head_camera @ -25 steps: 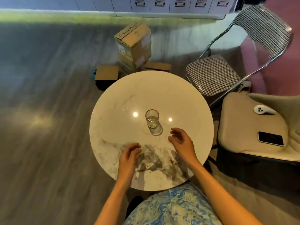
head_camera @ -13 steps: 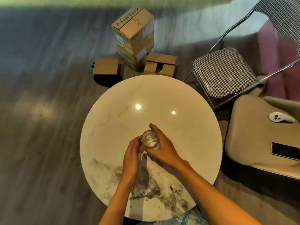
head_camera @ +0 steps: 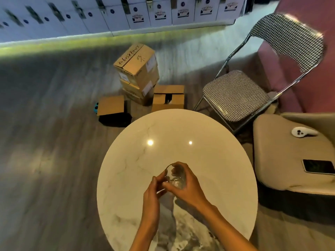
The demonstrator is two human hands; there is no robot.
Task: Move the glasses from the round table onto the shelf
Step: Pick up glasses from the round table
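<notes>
On the far left, a row of white lockers (head_camera: 54,17) bears small round blue marks and printed labels too blurred to read. Right of that, stacked cardboard boxes (head_camera: 137,73) carry black handwriting on the top flap, illegible apart from what looks like "07". Nearer stands the round table (head_camera: 181,134), glossy pale marble with grey veining. Above its near half, the left hand (head_camera: 153,198) pinches the side of a clear glass tumbler (head_camera: 175,176), while the right hand (head_camera: 188,187) wraps around it. To the right sit a houndstooth folding chair (head_camera: 235,95) with chrome tubing, and a beige cushion (head_camera: 282,160) holding a white controller (head_camera: 303,132) and a black phone (head_camera: 319,166).
</notes>
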